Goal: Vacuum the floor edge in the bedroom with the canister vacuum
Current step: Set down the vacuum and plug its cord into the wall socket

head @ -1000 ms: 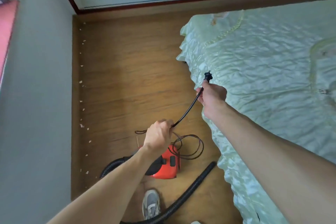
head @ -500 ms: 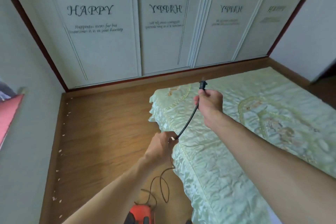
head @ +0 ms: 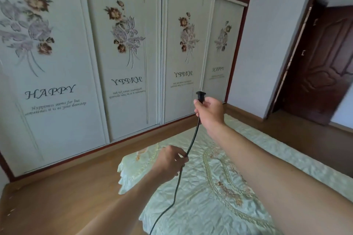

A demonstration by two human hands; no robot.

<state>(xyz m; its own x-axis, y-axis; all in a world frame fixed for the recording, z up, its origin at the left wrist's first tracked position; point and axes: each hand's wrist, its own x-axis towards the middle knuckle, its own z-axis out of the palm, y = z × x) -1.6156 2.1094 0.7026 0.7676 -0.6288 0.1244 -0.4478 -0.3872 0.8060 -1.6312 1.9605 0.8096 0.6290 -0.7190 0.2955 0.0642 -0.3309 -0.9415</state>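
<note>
Cord (head: 193,137) gripped by left hand (head: 170,162), plug (head: 200,96) pinched in right hand (head: 210,112), above bed (head: 257,158)

black cord (head: 193,136); pale green embroidered bedspread (head: 219,192); white floral wardrobe doors (head: 124,63).

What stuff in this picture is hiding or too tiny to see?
1. Head view: the cord runs off the bottom edge, so its vacuum end is cut off.
2. The plug points away in the right hand, so its pins do not show.
3. The small print on the far wardrobe door is too small and blurred to read.
</note>
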